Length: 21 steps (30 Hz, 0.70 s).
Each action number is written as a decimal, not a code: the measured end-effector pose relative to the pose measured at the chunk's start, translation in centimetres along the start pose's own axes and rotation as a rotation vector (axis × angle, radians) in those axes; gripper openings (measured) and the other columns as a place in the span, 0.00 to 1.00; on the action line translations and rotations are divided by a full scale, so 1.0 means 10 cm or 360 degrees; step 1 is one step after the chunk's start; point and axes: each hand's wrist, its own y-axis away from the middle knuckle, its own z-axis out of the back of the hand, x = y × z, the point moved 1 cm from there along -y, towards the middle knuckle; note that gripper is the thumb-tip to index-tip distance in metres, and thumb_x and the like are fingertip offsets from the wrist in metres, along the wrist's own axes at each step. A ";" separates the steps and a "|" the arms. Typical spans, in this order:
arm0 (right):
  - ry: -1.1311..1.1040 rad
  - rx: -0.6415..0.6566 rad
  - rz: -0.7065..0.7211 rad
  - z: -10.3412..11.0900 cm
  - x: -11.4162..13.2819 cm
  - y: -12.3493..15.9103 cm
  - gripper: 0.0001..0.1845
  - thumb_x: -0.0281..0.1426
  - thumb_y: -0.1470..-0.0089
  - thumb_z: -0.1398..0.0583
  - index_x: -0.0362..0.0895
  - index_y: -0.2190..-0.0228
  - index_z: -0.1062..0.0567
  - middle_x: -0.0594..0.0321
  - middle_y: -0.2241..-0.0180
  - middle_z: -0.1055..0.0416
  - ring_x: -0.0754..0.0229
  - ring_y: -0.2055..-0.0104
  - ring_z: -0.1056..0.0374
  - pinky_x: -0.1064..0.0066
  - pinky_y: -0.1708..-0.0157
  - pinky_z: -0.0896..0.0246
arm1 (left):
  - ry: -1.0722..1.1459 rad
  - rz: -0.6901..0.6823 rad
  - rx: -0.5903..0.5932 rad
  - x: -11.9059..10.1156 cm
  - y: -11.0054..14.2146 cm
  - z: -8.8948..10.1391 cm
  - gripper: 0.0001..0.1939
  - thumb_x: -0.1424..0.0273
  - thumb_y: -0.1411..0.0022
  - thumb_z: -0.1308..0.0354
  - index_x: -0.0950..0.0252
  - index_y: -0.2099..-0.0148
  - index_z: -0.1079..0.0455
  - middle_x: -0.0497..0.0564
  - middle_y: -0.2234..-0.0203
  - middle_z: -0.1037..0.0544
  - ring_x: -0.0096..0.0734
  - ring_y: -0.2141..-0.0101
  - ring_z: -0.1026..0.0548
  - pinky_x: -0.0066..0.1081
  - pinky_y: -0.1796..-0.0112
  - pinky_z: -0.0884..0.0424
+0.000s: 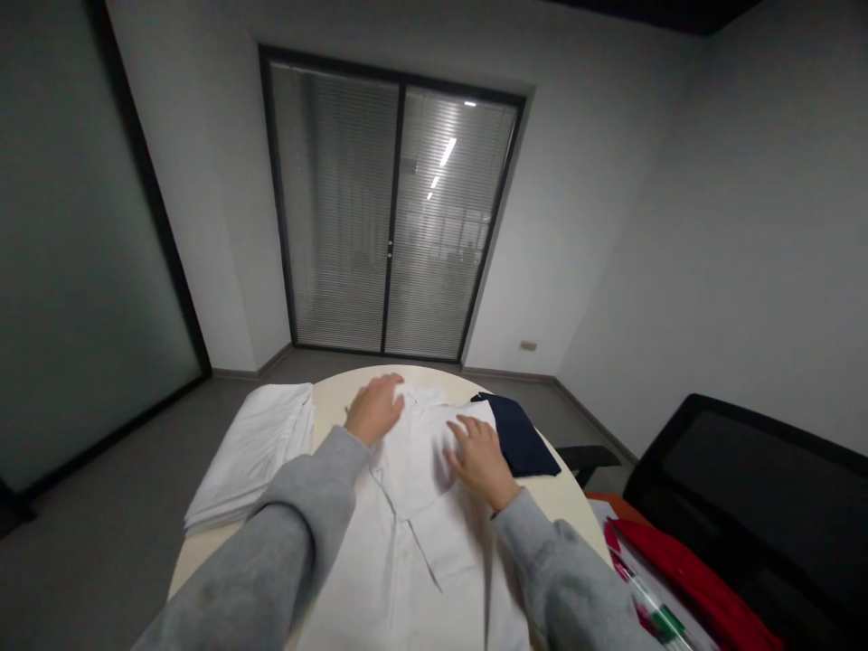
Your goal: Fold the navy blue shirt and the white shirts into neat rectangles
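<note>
A white collared shirt (pixel 407 570) lies spread on the round table, its collar toward the far edge and one sleeve folded diagonally across the front. My left hand (pixel 375 410) is at the shirt's far left shoulder, beside the collar, fingers stretched out and slightly bent. On the other side, my right hand (pixel 483 459) is over the shirt's upper right part with its fingers spread. Whether the right fingertips touch the cloth I cannot tell. Nothing is visible in either hand.
A stack of folded white cloth (pixel 261 443) lies at the table's left edge. Dark navy folded cloth (pixel 522 438) lies at the right, partly beside the shirt. The pale tabletop (pixel 332 398) has a rounded edge. A black mesh chair (pixel 739 506) stands right, with red cloth (pixel 684 570) on it.
</note>
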 end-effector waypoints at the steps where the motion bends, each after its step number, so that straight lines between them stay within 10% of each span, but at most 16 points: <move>1: -0.0054 0.0084 0.0216 -0.13 0.14 0.14 0.31 0.42 0.36 0.40 0.51 0.35 0.33 0.53 0.31 0.40 0.42 0.30 0.48 0.45 0.30 0.61 | 0.0000 -0.0189 0.0247 -0.15 0.22 -0.08 0.19 0.68 0.31 0.46 0.59 0.39 0.30 0.57 0.44 0.23 0.46 0.42 0.29 0.47 0.40 0.37; 5: -0.0251 0.0326 0.0383 -0.57 0.32 0.60 0.30 0.44 0.32 0.46 0.53 0.33 0.37 0.56 0.30 0.41 0.44 0.28 0.50 0.40 0.30 0.64 | -0.0119 -0.0230 0.0972 -0.36 1.09 -0.45 0.31 0.53 0.34 0.41 0.55 0.33 0.34 0.57 0.33 0.32 0.56 0.35 0.35 0.60 0.37 0.44; 8: -0.0364 0.0292 0.0328 -0.66 0.27 0.70 0.27 0.42 0.31 0.47 0.52 0.33 0.36 0.58 0.30 0.40 0.46 0.28 0.49 0.42 0.30 0.62 | -0.0265 -0.0005 0.0968 -0.28 1.42 -0.51 0.35 0.50 0.34 0.43 0.54 0.29 0.39 0.58 0.29 0.40 0.58 0.30 0.43 0.67 0.36 0.52; 17: -0.0571 0.0112 0.0357 -0.61 0.28 0.70 0.18 0.35 0.38 0.41 0.52 0.47 0.23 0.56 0.41 0.28 0.49 0.35 0.39 0.44 0.32 0.61 | -0.0985 0.0224 0.0805 -0.20 1.20 0.06 0.13 0.75 0.37 0.43 0.62 0.59 0.17 0.63 0.62 0.15 0.61 0.53 0.20 0.71 0.38 0.72; 21: -0.0643 0.0090 0.0394 -0.62 0.27 0.71 0.16 0.33 0.44 0.39 0.51 0.53 0.22 0.59 0.45 0.25 0.50 0.39 0.36 0.46 0.33 0.62 | -0.0898 0.0259 0.0800 -0.23 1.06 0.15 0.11 0.76 0.40 0.41 0.61 0.62 0.18 0.63 0.61 0.15 0.65 0.48 0.24 0.72 0.39 0.68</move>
